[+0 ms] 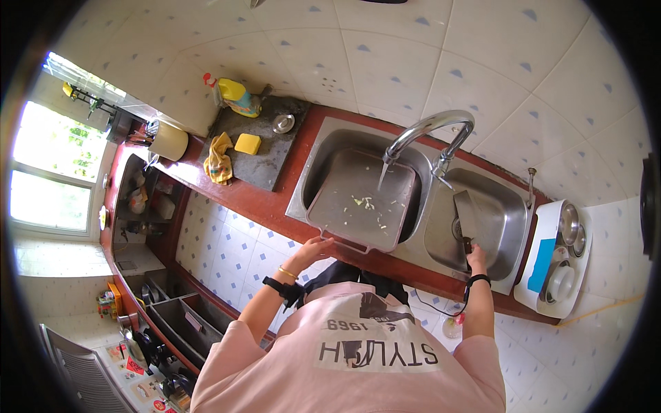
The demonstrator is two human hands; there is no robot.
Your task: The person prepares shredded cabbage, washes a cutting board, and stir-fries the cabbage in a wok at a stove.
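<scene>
A cutting board (356, 175) with a pale rim lies tilted over the left sink basin (316, 170), its handle end above the front counter edge. Small pale vegetable scraps (364, 202) are scattered on its wet surface. Water runs onto it from a chrome faucet (431, 126). My left hand (312, 251) is at the left end of the board's handle, thumb on top; the other fingers are partly hidden. Over the right basin (503, 222), my right hand (477, 256) grips the handle of a kitchen cleaver (467, 214), whose wide blade points away from me above the drain.
On a dark slab (271, 160) to the left are a yellow sponge (248, 144), a yellow cloth (219, 159), a sink strainer (283, 123) and a spray bottle (237, 97). A white dish rack (534, 248) with metal bowls stands right of the sink. The red counter edge (248, 206) runs along the front.
</scene>
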